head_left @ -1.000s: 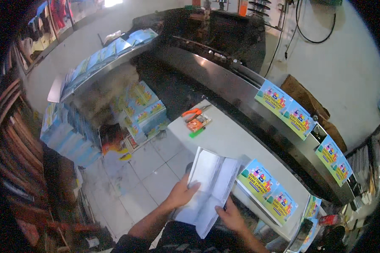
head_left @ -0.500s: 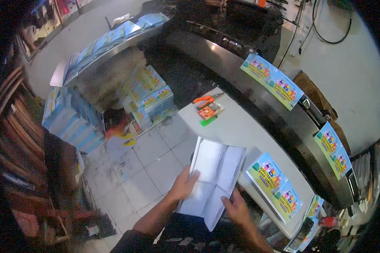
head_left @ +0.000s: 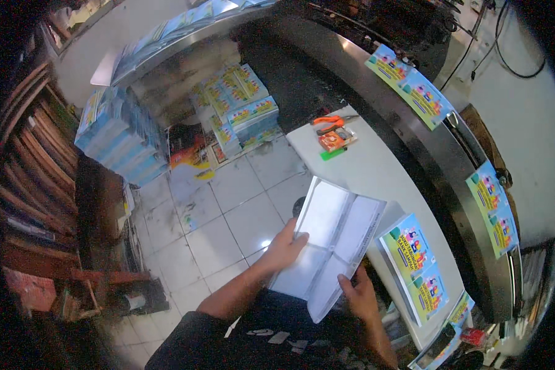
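Note:
An open booklet [head_left: 334, 196] with pale pages, printed with faint table lines, is held in front of me at a tilt. My left hand [head_left: 286, 248] is closed on its left edge, thumb on top of the page. On the lower right edge my right hand [head_left: 361, 295] grips it, thumb on the page and fingers mostly hidden beneath. Close to the right hand, a stack of colourful printed covers [head_left: 418, 268] lies on the white tabletop [head_left: 376, 163].
Orange-handled pliers [head_left: 330, 123], an orange packet [head_left: 335, 139] and a small green object [head_left: 333, 154] lie at the table's far end. More covers [head_left: 408, 86] rest along a dark metal machine edge. Tall booklet stacks [head_left: 120, 135] stand on the tiled floor [head_left: 228, 216] at left.
The whole view has shifted, so the surroundings sit further right and higher. Both hands keep hold of the open booklet, with little change in their grip.

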`<control>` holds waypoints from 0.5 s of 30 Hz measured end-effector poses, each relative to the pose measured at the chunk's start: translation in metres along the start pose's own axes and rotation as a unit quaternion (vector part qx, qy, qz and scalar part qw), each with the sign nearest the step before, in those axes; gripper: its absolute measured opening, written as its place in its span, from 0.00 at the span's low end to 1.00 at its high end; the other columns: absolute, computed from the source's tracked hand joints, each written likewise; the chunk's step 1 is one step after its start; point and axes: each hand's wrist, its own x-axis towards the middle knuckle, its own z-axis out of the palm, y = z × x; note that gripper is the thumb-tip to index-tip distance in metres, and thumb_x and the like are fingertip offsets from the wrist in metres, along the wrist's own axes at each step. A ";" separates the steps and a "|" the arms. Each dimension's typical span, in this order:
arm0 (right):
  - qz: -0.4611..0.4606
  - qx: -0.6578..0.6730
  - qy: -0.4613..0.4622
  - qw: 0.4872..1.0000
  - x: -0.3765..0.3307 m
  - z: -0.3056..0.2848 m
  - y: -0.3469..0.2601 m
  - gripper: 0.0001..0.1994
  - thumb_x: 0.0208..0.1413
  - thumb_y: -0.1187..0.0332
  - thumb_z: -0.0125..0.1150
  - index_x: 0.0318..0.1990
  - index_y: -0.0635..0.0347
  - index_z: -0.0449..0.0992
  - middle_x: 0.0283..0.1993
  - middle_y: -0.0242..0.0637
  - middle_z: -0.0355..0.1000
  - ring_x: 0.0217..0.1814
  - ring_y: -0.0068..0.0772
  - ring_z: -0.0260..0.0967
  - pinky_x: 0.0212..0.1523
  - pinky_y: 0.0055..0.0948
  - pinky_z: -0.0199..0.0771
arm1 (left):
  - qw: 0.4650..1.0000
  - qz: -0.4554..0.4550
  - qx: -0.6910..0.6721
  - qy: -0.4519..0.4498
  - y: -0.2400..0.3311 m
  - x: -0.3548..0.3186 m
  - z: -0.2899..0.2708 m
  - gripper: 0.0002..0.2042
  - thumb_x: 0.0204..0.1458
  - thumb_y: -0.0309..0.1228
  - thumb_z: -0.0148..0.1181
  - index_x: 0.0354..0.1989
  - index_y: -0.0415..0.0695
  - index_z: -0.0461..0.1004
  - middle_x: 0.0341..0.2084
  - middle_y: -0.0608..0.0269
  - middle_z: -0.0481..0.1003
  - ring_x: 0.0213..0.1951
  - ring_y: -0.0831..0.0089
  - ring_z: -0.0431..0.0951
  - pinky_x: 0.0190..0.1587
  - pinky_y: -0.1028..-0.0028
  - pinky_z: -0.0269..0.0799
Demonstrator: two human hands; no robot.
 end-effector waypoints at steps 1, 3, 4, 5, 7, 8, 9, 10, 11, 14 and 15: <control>0.015 -0.006 -0.007 1.000 -0.001 -0.001 -0.007 0.26 0.59 0.62 0.59 0.61 0.67 0.64 0.53 0.52 0.73 0.52 0.43 0.74 0.51 0.37 0.73 | 1.000 -0.009 0.010 0.001 -0.004 0.000 0.000 0.24 0.59 0.34 0.53 0.63 0.41 0.60 0.48 0.48 0.73 0.46 0.64 0.75 0.49 0.66 0.70; 0.030 -0.010 -0.013 0.999 -0.001 -0.003 -0.011 0.26 0.59 0.62 0.59 0.61 0.67 0.63 0.53 0.52 0.73 0.51 0.42 0.74 0.50 0.36 0.74 | 1.000 -0.018 0.021 0.001 -0.006 0.001 0.000 0.24 0.59 0.34 0.53 0.63 0.41 0.59 0.48 0.48 0.73 0.45 0.64 0.76 0.49 0.65 0.70; 0.026 -0.022 -0.015 0.999 -0.001 -0.004 -0.008 0.26 0.59 0.62 0.59 0.61 0.67 0.63 0.53 0.52 0.73 0.50 0.41 0.75 0.49 0.34 0.74 | 1.000 -0.011 0.022 0.001 -0.006 0.002 0.000 0.25 0.59 0.34 0.54 0.63 0.41 0.59 0.48 0.48 0.73 0.45 0.64 0.76 0.48 0.66 0.70; 0.021 -0.034 -0.018 0.999 0.000 -0.004 -0.006 0.27 0.59 0.63 0.59 0.62 0.67 0.63 0.53 0.51 0.73 0.49 0.40 0.75 0.48 0.33 0.75 | 1.000 -0.004 0.022 0.001 -0.005 0.002 0.000 0.25 0.59 0.34 0.54 0.63 0.40 0.59 0.48 0.47 0.73 0.45 0.64 0.76 0.48 0.66 0.70; 0.031 -0.033 -0.024 0.999 0.000 -0.005 -0.012 0.27 0.59 0.62 0.59 0.62 0.67 0.63 0.53 0.51 0.73 0.50 0.39 0.75 0.47 0.33 0.75 | 1.000 -0.006 0.019 -0.001 0.000 0.002 -0.001 0.25 0.58 0.33 0.54 0.63 0.40 0.59 0.48 0.47 0.73 0.46 0.64 0.76 0.49 0.66 0.70; 0.041 -0.033 -0.030 0.998 0.000 -0.005 -0.014 0.27 0.59 0.62 0.60 0.62 0.67 0.62 0.53 0.51 0.73 0.50 0.39 0.74 0.47 0.33 0.75 | 1.000 -0.008 0.015 -0.005 0.002 0.002 -0.001 0.25 0.58 0.33 0.54 0.63 0.39 0.59 0.49 0.47 0.73 0.46 0.63 0.76 0.49 0.66 0.70; 0.041 -0.033 -0.029 0.998 0.001 -0.004 -0.012 0.27 0.59 0.62 0.60 0.62 0.67 0.62 0.53 0.51 0.73 0.50 0.39 0.74 0.47 0.33 0.75 | 1.000 -0.007 0.015 -0.005 0.004 0.002 -0.001 0.25 0.58 0.33 0.54 0.63 0.39 0.59 0.49 0.47 0.73 0.46 0.63 0.76 0.49 0.66 0.70; 0.021 -0.010 -0.019 1.000 0.001 -0.002 -0.008 0.28 0.59 0.61 0.60 0.62 0.67 0.62 0.53 0.51 0.74 0.49 0.38 0.75 0.45 0.33 0.75 | 1.000 -0.009 0.025 -0.005 0.006 0.002 -0.001 0.25 0.58 0.33 0.54 0.63 0.38 0.59 0.49 0.47 0.72 0.46 0.63 0.75 0.49 0.66 0.70; 0.001 0.012 -0.009 1.000 0.001 -0.001 -0.005 0.28 0.59 0.61 0.60 0.63 0.67 0.62 0.52 0.51 0.74 0.48 0.38 0.76 0.43 0.33 0.76 | 0.999 -0.010 0.036 -0.004 0.006 0.002 -0.002 0.25 0.58 0.33 0.54 0.63 0.38 0.59 0.49 0.47 0.72 0.47 0.63 0.75 0.49 0.66 0.70; -0.014 -0.011 -0.015 1.000 0.003 -0.002 0.003 0.30 0.59 0.58 0.60 0.63 0.67 0.61 0.49 0.50 0.76 0.41 0.36 0.77 0.39 0.33 0.77 | 0.999 -0.017 0.039 -0.002 0.007 0.001 -0.001 0.25 0.59 0.31 0.53 0.63 0.37 0.58 0.50 0.47 0.72 0.49 0.62 0.75 0.51 0.66 0.70; -0.015 -0.011 -0.015 1.000 0.003 -0.003 0.002 0.30 0.59 0.58 0.60 0.63 0.67 0.61 0.49 0.50 0.76 0.41 0.36 0.77 0.39 0.33 0.77 | 0.999 -0.016 0.039 -0.001 0.005 0.001 -0.001 0.25 0.59 0.31 0.53 0.63 0.37 0.58 0.50 0.47 0.72 0.49 0.62 0.75 0.51 0.66 0.70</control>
